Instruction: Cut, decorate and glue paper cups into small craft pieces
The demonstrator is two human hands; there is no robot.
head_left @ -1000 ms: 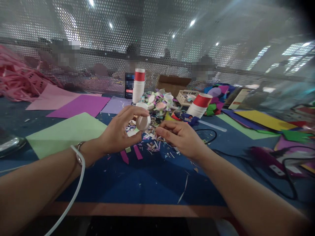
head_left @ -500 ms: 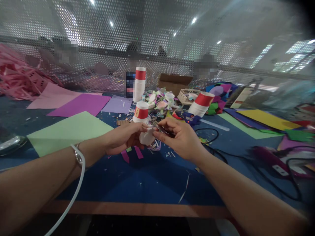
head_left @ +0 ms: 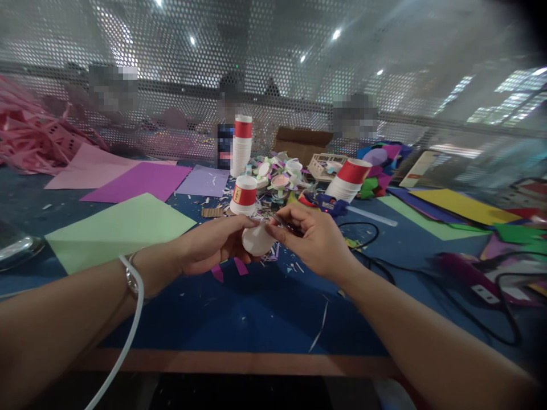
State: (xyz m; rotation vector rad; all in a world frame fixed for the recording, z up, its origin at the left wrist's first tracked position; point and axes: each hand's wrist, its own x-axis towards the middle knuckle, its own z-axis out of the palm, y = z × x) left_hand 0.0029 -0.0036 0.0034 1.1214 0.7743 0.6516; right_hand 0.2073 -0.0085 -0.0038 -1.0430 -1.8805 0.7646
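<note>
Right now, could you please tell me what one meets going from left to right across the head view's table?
Pink paper heap → light green sheet → left hand → white cup → right hand → yellow sheet.

A light green paper sheet (head_left: pixel 115 230) lies at the near left, with purple (head_left: pixel 139 181) and pink sheets (head_left: pixel 92 166) farther back. Stacks of red-and-white paper cups (head_left: pixel 241 145) stand far centre beside a blue glue gun (head_left: pixel 327 203). Yellow paper (head_left: pixel 464 206) and black cables (head_left: pixel 478 310) lie right.
</note>
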